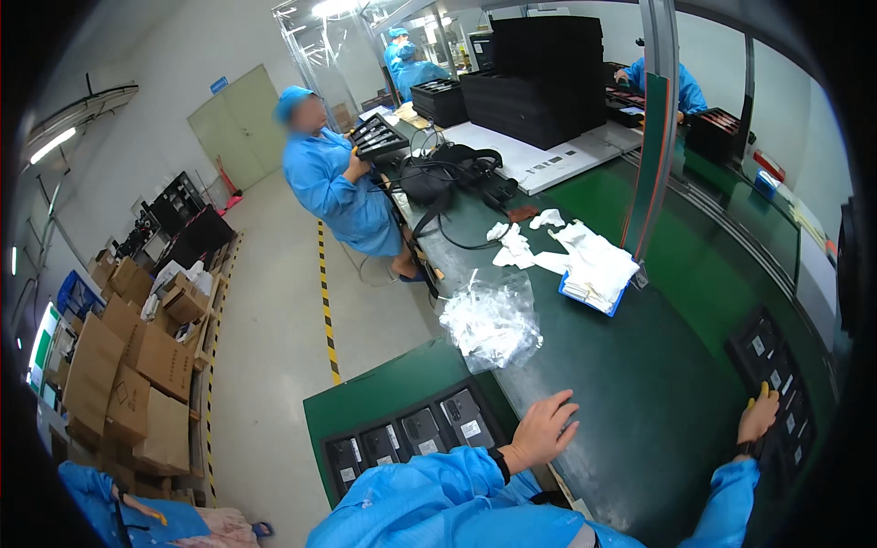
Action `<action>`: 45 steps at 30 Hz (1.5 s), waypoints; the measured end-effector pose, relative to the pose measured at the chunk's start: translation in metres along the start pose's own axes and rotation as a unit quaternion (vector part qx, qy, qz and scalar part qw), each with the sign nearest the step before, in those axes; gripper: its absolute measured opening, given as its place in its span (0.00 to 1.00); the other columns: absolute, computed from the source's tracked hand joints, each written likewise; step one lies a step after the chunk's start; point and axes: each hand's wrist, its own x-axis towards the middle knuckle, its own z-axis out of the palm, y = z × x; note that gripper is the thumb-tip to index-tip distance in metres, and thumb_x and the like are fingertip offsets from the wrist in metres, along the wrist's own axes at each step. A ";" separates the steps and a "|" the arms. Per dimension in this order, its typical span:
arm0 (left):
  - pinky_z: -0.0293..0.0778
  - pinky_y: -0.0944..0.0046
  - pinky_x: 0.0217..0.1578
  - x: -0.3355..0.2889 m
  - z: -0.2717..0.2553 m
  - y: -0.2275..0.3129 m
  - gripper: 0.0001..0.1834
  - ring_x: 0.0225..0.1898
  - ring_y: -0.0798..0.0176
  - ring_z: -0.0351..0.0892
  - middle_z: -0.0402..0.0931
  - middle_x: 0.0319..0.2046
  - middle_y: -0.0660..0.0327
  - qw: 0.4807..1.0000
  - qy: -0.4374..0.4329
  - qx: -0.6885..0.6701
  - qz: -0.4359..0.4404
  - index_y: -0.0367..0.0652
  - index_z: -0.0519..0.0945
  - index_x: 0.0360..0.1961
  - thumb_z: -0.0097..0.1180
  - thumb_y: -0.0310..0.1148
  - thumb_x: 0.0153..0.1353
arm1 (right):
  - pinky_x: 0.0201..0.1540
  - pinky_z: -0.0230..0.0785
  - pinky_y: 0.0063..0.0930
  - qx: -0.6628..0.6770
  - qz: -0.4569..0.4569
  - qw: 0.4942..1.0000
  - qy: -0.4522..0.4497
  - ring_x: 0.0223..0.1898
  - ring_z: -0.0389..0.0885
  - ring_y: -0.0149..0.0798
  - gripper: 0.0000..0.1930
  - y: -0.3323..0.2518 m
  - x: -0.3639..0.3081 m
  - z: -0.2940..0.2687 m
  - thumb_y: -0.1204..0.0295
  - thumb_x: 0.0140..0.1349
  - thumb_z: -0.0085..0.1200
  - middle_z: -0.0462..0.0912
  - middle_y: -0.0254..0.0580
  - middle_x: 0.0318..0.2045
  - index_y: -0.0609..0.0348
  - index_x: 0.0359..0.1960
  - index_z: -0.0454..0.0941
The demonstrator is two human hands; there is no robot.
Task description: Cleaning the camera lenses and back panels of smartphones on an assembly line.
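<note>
My left hand point(545, 430) is over the near edge of the green bench, empty, its fingers apart and slightly bent. To its left, a black tray point(391, 416) with several dark phone-like devices carrying white labels rests on a green board point(340, 398). My right hand point(757, 418), with yellow covers on its fingertips, touches the left edge of another black tray point(755, 340) at the right. Its visible fingers are apart, and I see nothing held. White-labelled dark items lie in that tray too, partly covered by my hand and wrist.
On the bench point(630, 402) lie a clear plastic bag point(493, 320) and white cloths in a blue bin point(589, 304). A metal post point(650, 137) rises beyond. A person in blue point(333, 183) holds a tray at far left. Cardboard boxes point(137, 365) line the floor.
</note>
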 end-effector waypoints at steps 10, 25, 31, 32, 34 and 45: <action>0.69 0.54 0.52 0.003 0.001 0.003 0.17 0.51 0.48 0.74 0.72 0.54 0.53 1.000 0.009 -0.004 0.018 0.42 0.76 0.47 0.60 0.30 0.55 | 0.37 0.73 0.26 0.494 -0.155 0.808 -0.280 0.32 0.81 0.36 0.09 -0.089 -0.208 -0.150 0.83 0.53 0.61 0.80 0.44 0.33 0.67 0.37 0.83; 0.69 0.54 0.50 0.001 -0.002 0.006 0.16 0.50 0.49 0.75 0.74 0.50 0.55 1.000 0.014 0.001 0.018 0.42 0.77 0.46 0.58 0.28 0.55 | 0.23 0.60 0.17 0.520 -0.040 0.768 -0.371 0.19 0.65 0.21 0.11 -0.094 -0.290 -0.109 0.81 0.47 0.65 0.75 0.32 0.22 0.64 0.36 0.86; 0.69 0.54 0.51 0.002 -0.001 0.002 0.15 0.50 0.49 0.74 0.76 0.48 0.56 1.000 0.014 0.001 0.011 0.43 0.77 0.45 0.59 0.28 0.54 | 0.22 0.58 0.17 0.539 -0.052 0.759 -0.363 0.19 0.65 0.20 0.10 -0.097 -0.289 -0.110 0.82 0.49 0.65 0.74 0.31 0.22 0.64 0.35 0.86; 0.69 0.54 0.51 0.000 0.000 0.002 0.15 0.51 0.49 0.74 0.76 0.48 0.56 1.000 0.017 0.004 0.013 0.43 0.77 0.45 0.59 0.28 0.54 | 0.22 0.58 0.17 0.530 -0.059 0.765 -0.361 0.20 0.65 0.20 0.10 -0.097 -0.289 -0.110 0.82 0.49 0.65 0.74 0.31 0.23 0.65 0.35 0.86; 0.69 0.54 0.52 0.001 0.003 0.004 0.15 0.51 0.50 0.74 0.76 0.47 0.56 1.000 0.016 -0.001 0.013 0.43 0.77 0.44 0.59 0.28 0.53 | 0.22 0.58 0.16 0.538 -0.042 0.764 -0.354 0.20 0.65 0.20 0.10 -0.097 -0.290 -0.111 0.82 0.49 0.64 0.73 0.30 0.23 0.65 0.35 0.86; 0.68 0.54 0.52 0.000 0.001 0.004 0.14 0.53 0.50 0.74 0.77 0.46 0.56 1.000 0.013 0.009 0.010 0.43 0.78 0.44 0.58 0.28 0.54 | 0.22 0.58 0.17 0.540 -0.036 0.767 -0.346 0.20 0.65 0.20 0.10 -0.097 -0.293 -0.107 0.82 0.49 0.64 0.73 0.31 0.22 0.65 0.35 0.86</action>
